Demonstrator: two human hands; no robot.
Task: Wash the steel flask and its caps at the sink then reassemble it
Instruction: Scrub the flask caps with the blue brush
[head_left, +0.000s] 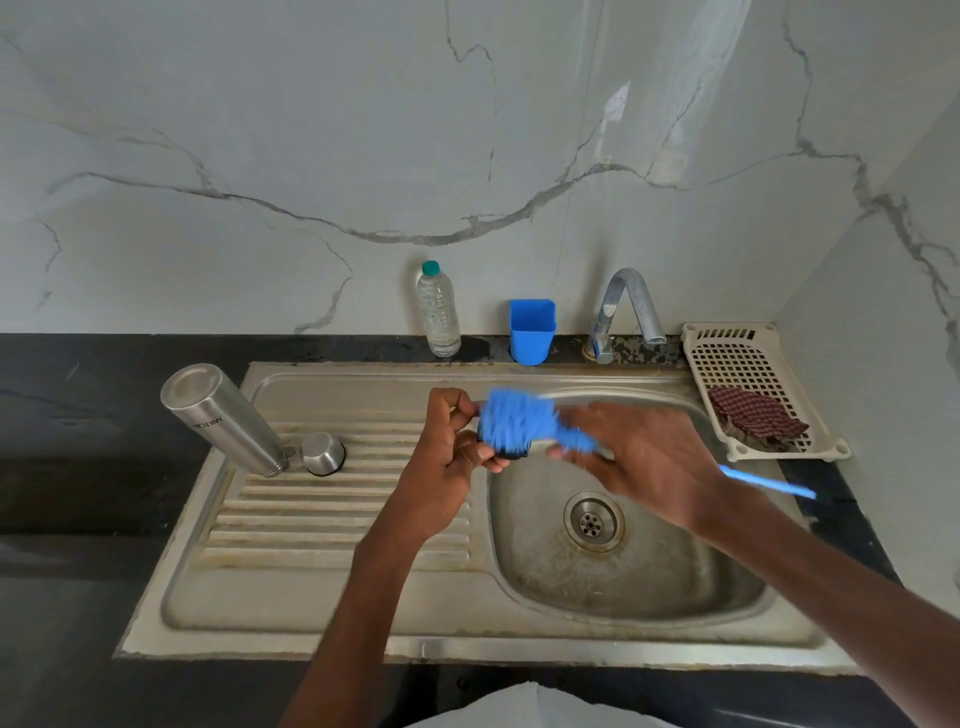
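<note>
Both hands are held above the sink (363, 631), near the edge of its basin. A small dark cap (511, 453) is pinched by the curled fingers of the left hand (451, 452), while the blue bottle brush (519, 421) is gripped by the right hand (647, 462); its bristles are blurred and are pressed against the cap, and its thin handle is seen sticking out behind the right wrist. The steel flask (221, 415) is stood upside down on the sink's ribbed drainboard, well left of the hands, with the steel cup cap (323, 453) just beside its mouth. Inverted lettering is printed on the flask; it seems to read "MILTON", though the last letters are hidden.
</note>
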